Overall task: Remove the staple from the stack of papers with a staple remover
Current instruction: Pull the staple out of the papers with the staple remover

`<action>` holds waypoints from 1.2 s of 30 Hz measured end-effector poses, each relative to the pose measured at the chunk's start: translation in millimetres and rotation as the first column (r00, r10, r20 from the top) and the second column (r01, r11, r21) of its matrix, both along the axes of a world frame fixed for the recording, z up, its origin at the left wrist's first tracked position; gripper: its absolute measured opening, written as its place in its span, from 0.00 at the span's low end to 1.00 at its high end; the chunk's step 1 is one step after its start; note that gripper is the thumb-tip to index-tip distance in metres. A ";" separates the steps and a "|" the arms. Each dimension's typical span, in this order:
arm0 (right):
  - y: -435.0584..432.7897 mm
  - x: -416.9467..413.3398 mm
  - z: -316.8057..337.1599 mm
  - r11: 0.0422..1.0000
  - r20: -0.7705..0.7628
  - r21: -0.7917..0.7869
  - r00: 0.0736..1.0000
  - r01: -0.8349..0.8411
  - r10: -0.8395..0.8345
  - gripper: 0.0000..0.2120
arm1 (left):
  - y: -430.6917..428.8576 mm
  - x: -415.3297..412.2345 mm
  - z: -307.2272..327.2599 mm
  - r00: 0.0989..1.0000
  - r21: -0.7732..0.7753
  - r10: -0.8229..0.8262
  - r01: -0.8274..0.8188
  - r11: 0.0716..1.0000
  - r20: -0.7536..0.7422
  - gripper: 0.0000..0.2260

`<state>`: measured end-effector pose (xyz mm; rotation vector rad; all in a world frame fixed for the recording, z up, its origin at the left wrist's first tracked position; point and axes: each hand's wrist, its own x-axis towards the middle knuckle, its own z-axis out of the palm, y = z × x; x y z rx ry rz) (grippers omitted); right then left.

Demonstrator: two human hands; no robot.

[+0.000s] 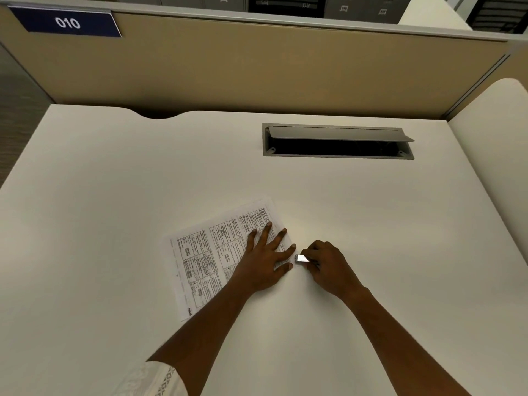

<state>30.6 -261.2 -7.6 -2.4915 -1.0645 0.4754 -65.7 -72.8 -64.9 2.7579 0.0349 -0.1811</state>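
Observation:
A stack of printed papers (205, 252) lies at an angle on the white desk (143, 181). My left hand (264, 258) presses flat on the stack's right part, fingers spread and straight. My right hand (325, 264) grips a small silver staple remover (301, 258) just right of the stack, its metal tip at the paper's right corner between my left thumb and index finger. The staple itself is too small to make out.
An open grey cable hatch (337, 141) is set into the desk at the back right. A beige partition (257, 67) with a blue "010" label (67, 22) stands behind the desk. A second desk surface (500, 132) adjoins on the right.

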 end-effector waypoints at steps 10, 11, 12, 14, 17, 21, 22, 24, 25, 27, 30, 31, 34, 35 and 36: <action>4.7 -4.5 3.3 0.999 0.070 -0.021 0.997 -0.032 0.033 0.09 | -0.3 1.2 0.8 0.998 0.026 0.002 -0.001 1.000 -0.056 0.25; 4.7 -5.4 3.0 0.999 0.087 -0.015 0.996 -0.030 0.031 0.09 | -0.2 1.0 1.0 0.998 0.030 0.000 0.002 1.000 -0.058 0.25; 4.2 -6.7 2.3 1.000 0.105 -0.007 0.994 -0.026 0.027 0.09 | 0.1 0.8 1.1 0.998 0.030 -0.001 0.003 1.000 -0.059 0.25; 2.3 -9.5 0.3 1.000 0.140 0.011 0.990 -0.019 0.017 0.10 | 0.1 0.3 1.2 0.999 0.025 0.002 -0.001 1.000 -0.054 0.24; -0.5 -13.9 -3.2 0.998 0.195 0.047 0.981 -0.036 0.026 0.11 | -0.8 -0.3 1.3 0.999 0.031 0.006 -0.004 1.000 -0.050 0.24; -3.5 -16.3 -6.6 0.994 0.290 0.071 0.955 -0.088 0.064 0.12 | -0.3 -0.8 0.9 0.999 0.044 0.009 -0.007 0.999 -0.053 0.24; -4.1 -16.5 -6.8 0.992 0.315 0.068 0.946 -0.107 0.080 0.12 | 0.0 -0.8 0.8 0.999 0.042 0.009 -0.007 0.999 -0.053 0.24; -4.6 -17.4 -6.0 0.987 0.351 0.056 0.928 -0.151 0.122 0.12 | -0.3 -1.6 0.4 0.999 0.041 0.005 -0.003 0.999 -0.049 0.24; -4.5 -17.4 -5.1 0.985 0.358 0.045 0.923 -0.167 0.140 0.12 | -0.3 -2.0 0.1 0.999 0.044 0.003 -0.001 0.999 -0.044 0.24; -3.8 -15.4 -3.7 0.987 0.332 0.022 0.932 -0.158 0.142 0.12 | 0.1 -2.9 -0.6 1.000 0.051 0.000 0.002 0.999 -0.030 0.24; -3.4 -11.0 -1.5 0.999 0.156 0.034 0.988 -0.019 0.013 0.11 | 0.5 -4.5 -2.3 1.000 0.063 0.001 -0.001 0.998 -0.001 0.25; -4.4 -9.3 -1.2 0.999 0.100 0.036 0.995 0.025 -0.029 0.11 | -0.3 -4.9 -2.8 1.000 0.054 0.008 -0.009 0.998 0.008 0.25; -6.4 -5.7 0.0 0.997 0.024 0.039 0.998 0.065 -0.066 0.11 | -3.0 -5.4 -3.4 0.996 -0.038 0.071 -0.070 0.997 0.050 0.24; -6.0 -5.4 0.6 0.997 0.012 0.041 0.998 0.061 -0.061 0.10 | -3.3 -5.5 -3.1 0.994 -0.058 0.088 -0.084 0.995 0.063 0.23; -5.6 -5.2 1.1 0.998 0.003 0.040 0.998 0.056 -0.056 0.09 | -3.7 -5.4 -3.1 0.993 -0.063 0.096 -0.091 0.994 0.073 0.23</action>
